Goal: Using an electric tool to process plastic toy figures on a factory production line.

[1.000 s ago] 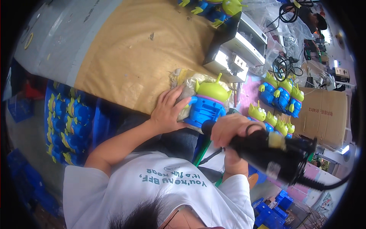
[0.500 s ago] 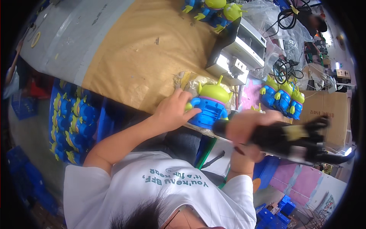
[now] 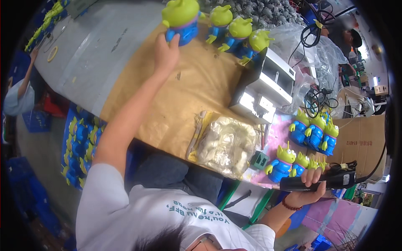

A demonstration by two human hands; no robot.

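Left grip (image 3: 166,55) clasps green-headed blue plastic figure (image 3: 183,24), upper centre; right grip (image 3: 307,195) clasps black cylindrical tool (image 3: 294,183), lower right — white boxy device (image 3: 266,86) partly hides another figure (image 3: 259,40).

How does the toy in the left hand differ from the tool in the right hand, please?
The toy is green and blue; the tool is mostly black. The toy has a rounded head and body; the tool is long and cylindrical. The tool trails a cable; the toy shows none. Both are held in one hand.
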